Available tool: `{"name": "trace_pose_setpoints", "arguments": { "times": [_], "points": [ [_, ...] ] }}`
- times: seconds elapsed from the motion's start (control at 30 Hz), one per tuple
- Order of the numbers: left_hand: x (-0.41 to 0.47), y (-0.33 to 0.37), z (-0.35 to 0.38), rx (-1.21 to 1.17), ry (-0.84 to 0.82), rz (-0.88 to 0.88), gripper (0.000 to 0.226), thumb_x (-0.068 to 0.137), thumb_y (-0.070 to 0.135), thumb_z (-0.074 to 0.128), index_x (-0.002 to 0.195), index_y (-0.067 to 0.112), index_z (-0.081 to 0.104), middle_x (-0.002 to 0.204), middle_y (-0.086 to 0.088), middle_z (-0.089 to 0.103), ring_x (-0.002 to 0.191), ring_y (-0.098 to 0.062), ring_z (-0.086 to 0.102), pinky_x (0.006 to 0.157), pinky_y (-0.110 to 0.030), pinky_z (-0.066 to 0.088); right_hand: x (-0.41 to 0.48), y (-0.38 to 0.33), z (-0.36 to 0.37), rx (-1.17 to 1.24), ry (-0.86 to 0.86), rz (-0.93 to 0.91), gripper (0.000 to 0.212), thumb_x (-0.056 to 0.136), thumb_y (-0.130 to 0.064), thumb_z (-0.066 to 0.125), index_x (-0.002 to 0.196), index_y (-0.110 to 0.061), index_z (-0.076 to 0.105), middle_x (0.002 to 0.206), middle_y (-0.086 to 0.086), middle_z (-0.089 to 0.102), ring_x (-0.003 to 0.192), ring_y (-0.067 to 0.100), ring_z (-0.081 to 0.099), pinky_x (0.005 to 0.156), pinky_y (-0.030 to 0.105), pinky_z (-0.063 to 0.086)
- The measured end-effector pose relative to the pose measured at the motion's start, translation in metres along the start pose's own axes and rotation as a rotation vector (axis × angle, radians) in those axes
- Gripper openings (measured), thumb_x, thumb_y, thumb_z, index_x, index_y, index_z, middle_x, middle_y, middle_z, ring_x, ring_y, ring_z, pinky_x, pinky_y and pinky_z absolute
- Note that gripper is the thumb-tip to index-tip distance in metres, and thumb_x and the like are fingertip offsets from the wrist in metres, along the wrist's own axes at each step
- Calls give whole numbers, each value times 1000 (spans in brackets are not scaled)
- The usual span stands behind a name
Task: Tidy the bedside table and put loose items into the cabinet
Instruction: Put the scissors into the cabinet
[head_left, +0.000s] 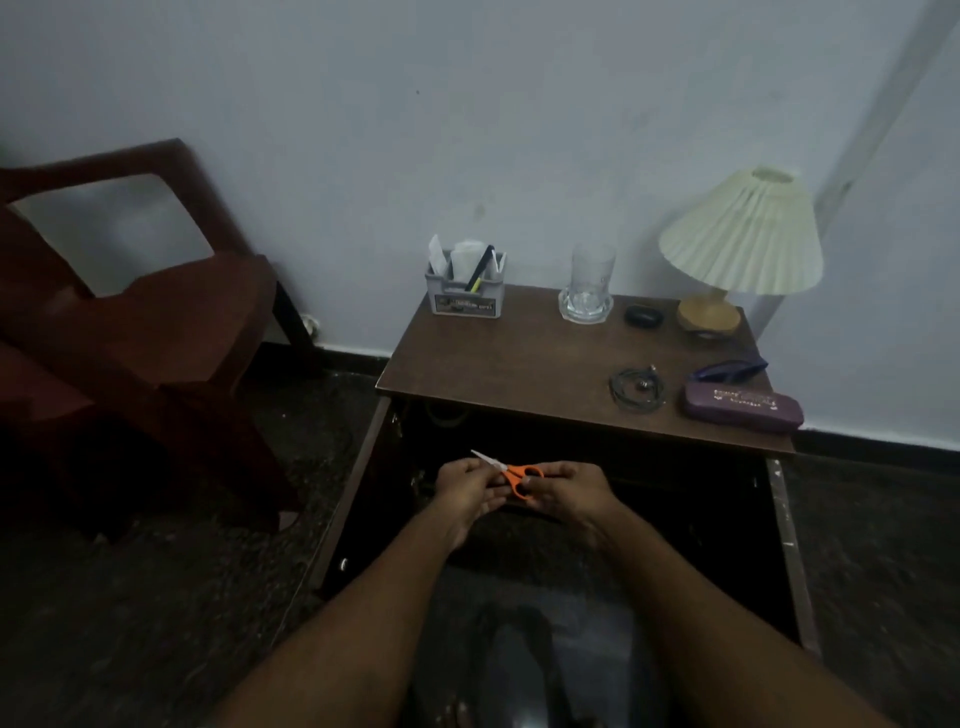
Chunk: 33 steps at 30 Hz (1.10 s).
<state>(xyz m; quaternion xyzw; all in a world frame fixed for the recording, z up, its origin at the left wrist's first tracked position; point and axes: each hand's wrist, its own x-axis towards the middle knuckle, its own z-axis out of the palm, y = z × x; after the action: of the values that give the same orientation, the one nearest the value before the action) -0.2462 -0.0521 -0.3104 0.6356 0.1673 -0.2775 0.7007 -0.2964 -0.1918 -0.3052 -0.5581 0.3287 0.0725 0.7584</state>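
The bedside table (498, 364) is showing smooth brown wood; the glass (589, 283) is looking clear and glossy, the lampshade (743, 234) pleated cloth, the scissors (511, 474) orange plastic.

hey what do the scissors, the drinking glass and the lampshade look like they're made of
Scissors: orange handles look like smooth plastic and the pale blades like metal, though the dim light leaves that open. Drinking glass: clear glass by the look of it, since the wall shows through; clear plastic is possible. Lampshade: cream pleated fabric or paper, matte, with regular folds running top to bottom.
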Motion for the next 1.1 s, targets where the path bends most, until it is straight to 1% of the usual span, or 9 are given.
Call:
{"name": "trace_pose_setpoints", "arguments": {
  "times": [0.1, 0.2, 0.47, 0.63, 0.73, 0.87, 0.9, 0.97, 1.1],
  "points": [
    [13, -3, 3, 25, 8, -7, 15, 99, 8, 53, 87, 11, 63, 83, -10, 69, 72, -19, 69, 66, -27, 56, 10, 5, -2, -39, 15, 3, 16, 84, 9, 72, 98, 2, 68, 83, 21, 73, 62, 22, 72, 57, 28, 61],
    [29, -7, 6, 52, 31, -6, 18, 100, 10, 51, 87, 13, 64, 79, -7, 70, 67, -17, 67, 64, -26, 54, 23, 9, -3, -67, 38, 7, 4, 89, 1, 70, 91, -2, 68, 77, 18, 73, 56, 19, 71, 50, 26, 59],
    [74, -11, 16, 51, -14, -91, 13, 96, 4, 55, 103, 13, 60, 84, -7, 67, 71, -19, 65, 67, -28, 54, 78, 13, 9, -30, 232, -23, 10, 91, 0, 69, 82, -2, 64, 69, 14, 67, 47, 16, 63, 41, 21, 54],
    [107, -10, 18, -18, 52, -54, 19, 94, -6, 54, 109, 4, 57, 86, -14, 65, 72, -21, 64, 75, -30, 56, 112, 8, 26, 118, 299, -34, 14, 84, 10, 72, 77, 3, 62, 85, 20, 66, 72, 30, 68, 50, 28, 59],
    [124, -10, 13, -38, 74, -62, 13, 92, -5, 57, 100, 5, 58, 99, -19, 64, 77, -22, 65, 74, -29, 56, 131, 9, 34, 168, 325, 21, 17, 86, 19, 62, 78, 5, 59, 90, 22, 63, 64, 26, 63, 45, 25, 58],
    [139, -12, 12, -54, 61, -88, 20, 94, 0, 57, 114, 5, 56, 118, -21, 64, 97, -27, 66, 77, -29, 56, 159, 13, 36, 229, 325, 93, 19, 94, 10, 55, 77, 0, 56, 98, 20, 61, 77, 29, 61, 78, 35, 59],
    [142, -11, 14, -54, 59, -92, 24, 95, 1, 56, 118, 4, 55, 121, -21, 63, 100, -27, 65, 79, -30, 56, 165, 15, 36, 146, 322, 99, 7, 94, 1, 62, 87, 2, 61, 106, 19, 63, 85, 29, 63, 79, 31, 58],
    [147, -11, 18, -62, 57, -98, 33, 95, 3, 56, 127, 0, 51, 127, -20, 61, 103, -29, 64, 85, -33, 56, 173, 15, 36, -33, 270, 129, 35, 93, -18, 71, 120, 3, 63, 123, 16, 64, 100, 27, 61, 86, 30, 52],
    [157, -11, 26, -79, 82, -81, 41, 95, 6, 54, 135, 0, 50, 133, -21, 59, 117, -33, 62, 91, -35, 55, 179, 8, 41, -185, 168, 90, 50, 102, -30, 56, 145, -5, 48, 151, 12, 47, 132, 29, 49, 107, 31, 39]
  ]
}}
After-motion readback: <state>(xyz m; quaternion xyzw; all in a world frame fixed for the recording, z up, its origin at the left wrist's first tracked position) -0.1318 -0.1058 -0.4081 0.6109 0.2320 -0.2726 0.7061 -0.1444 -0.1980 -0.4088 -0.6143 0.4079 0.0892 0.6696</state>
